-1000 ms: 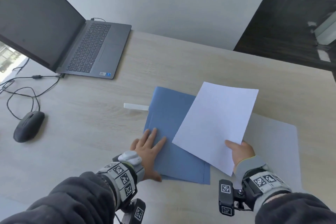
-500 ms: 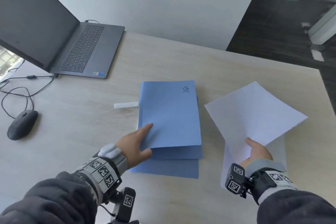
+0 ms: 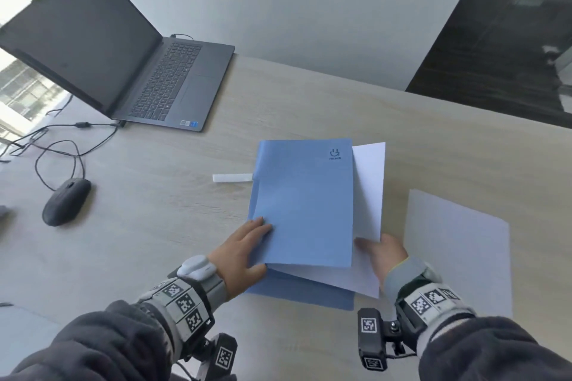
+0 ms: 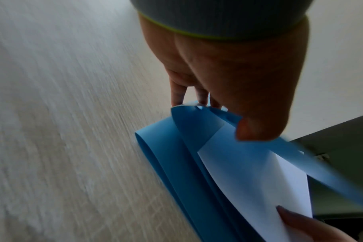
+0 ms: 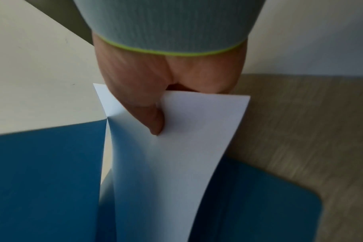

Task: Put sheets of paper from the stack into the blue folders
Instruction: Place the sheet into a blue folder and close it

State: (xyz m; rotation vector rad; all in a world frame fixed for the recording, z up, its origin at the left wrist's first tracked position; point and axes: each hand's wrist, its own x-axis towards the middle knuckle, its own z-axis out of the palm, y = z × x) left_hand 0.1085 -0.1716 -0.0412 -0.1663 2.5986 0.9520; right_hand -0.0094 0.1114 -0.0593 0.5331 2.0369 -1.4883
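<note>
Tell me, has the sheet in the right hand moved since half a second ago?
Yes. The sheet went left, away from the paper stack, and now sits under the blue folder cover, which the left hand holds up. The right hand pinches it.

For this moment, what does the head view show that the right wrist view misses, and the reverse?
Only the head view shows the laptop, mouse, paper stack, and the left hand lifting the folder cover.

Only the right wrist view shows the thumb pressed on the sheet, and the sheet bowing as it enters.

Both show the right hand gripping the sheet, which is partly inside the blue folder on the table.
</note>
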